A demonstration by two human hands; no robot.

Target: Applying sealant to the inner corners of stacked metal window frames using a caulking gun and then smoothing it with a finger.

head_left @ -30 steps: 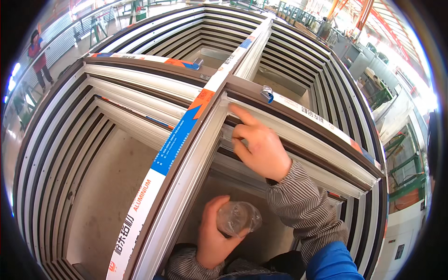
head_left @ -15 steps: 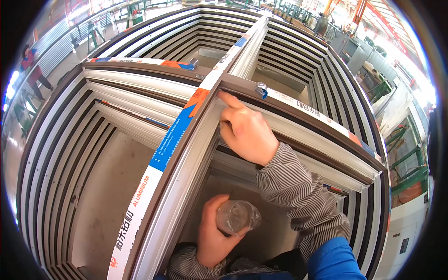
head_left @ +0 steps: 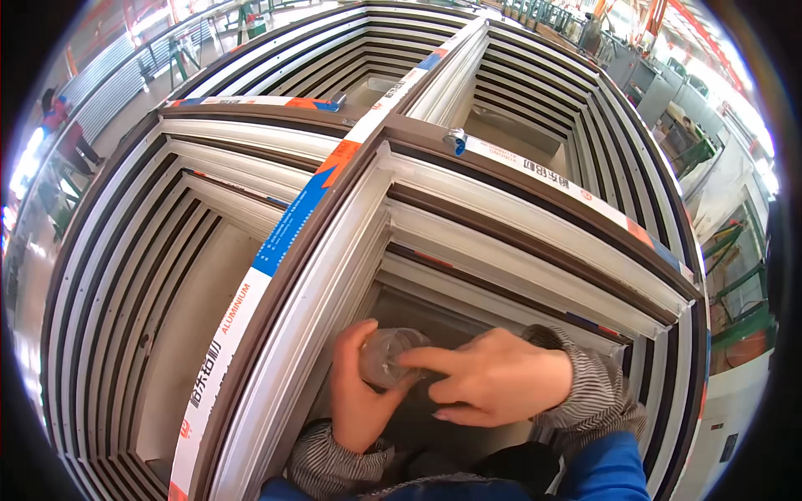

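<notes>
My left hand (head_left: 355, 388) is closed around a clear plastic cup (head_left: 380, 355) with a crinkled rim, low inside the near opening of the stacked frames. What the cup contains is too unclear to make out. My right hand (head_left: 499, 377) is beside it, its index finger stretched into the cup's mouth and the other fingers loosely bent and apart, holding nothing. Ahead of both hands, brown and white metal window frames (head_left: 535, 234) lie stacked, and an inner corner (head_left: 384, 159) shows where two bars meet.
Printed protective film (head_left: 284, 225) in white, blue and orange covers the long crossbar. A curled end of film (head_left: 455, 140) sticks up on the right crossbar. Another person (head_left: 67, 129) stands at the far left. Grey machinery (head_left: 643, 96) and green racks (head_left: 735, 292) stand to the right.
My right hand has left the frame's inner corner and come back down to the cup. My left hand with the cup has shifted slightly left and up.
</notes>
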